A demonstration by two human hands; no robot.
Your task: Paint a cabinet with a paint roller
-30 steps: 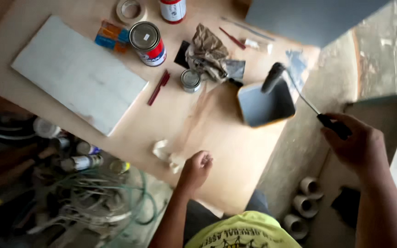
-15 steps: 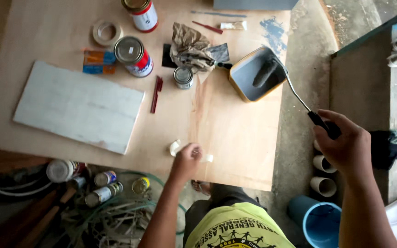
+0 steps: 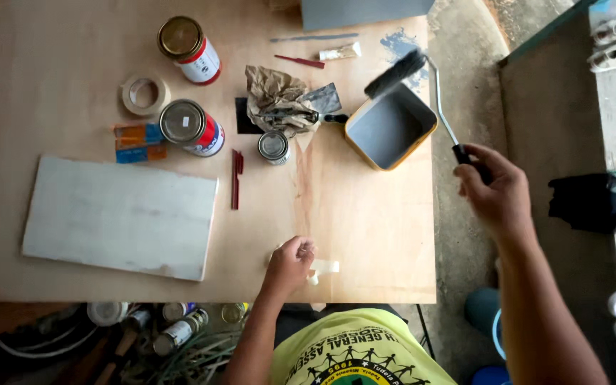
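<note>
The right hand (image 3: 497, 194) was wrapped in a closed grip around the dark handle of a paint roller (image 3: 422, 85), whose bent chrome wire frame ran up to a fuzzy, grey-stained sleeve hanging over the far rim of a small square tray (image 3: 422, 135); the tray had a yellow outer wall and a smooth grey-coated inside, and stood near the right edge of the pale plywood desk (image 3: 365, 235). The left hand (image 3: 290, 265) rested on the desk near its front edge, fingers curled together on a small crumpled scrap of whitish paper (image 3: 322, 269). To the left lay a flat rectangular board (image 3: 119, 217) painted a streaky off-white. Behind it stood two cylindrical paint cans (image 3: 190, 127) with metal lids and red-and-white labels, a ring of masking tape (image 3: 144, 94), a smaller tin (image 3: 274, 146), a thin red stick (image 3: 237, 178) and a wad of creased brown paper (image 3: 276, 100). Beside the desk ran rough concrete floor (image 3: 572, 128).
</note>
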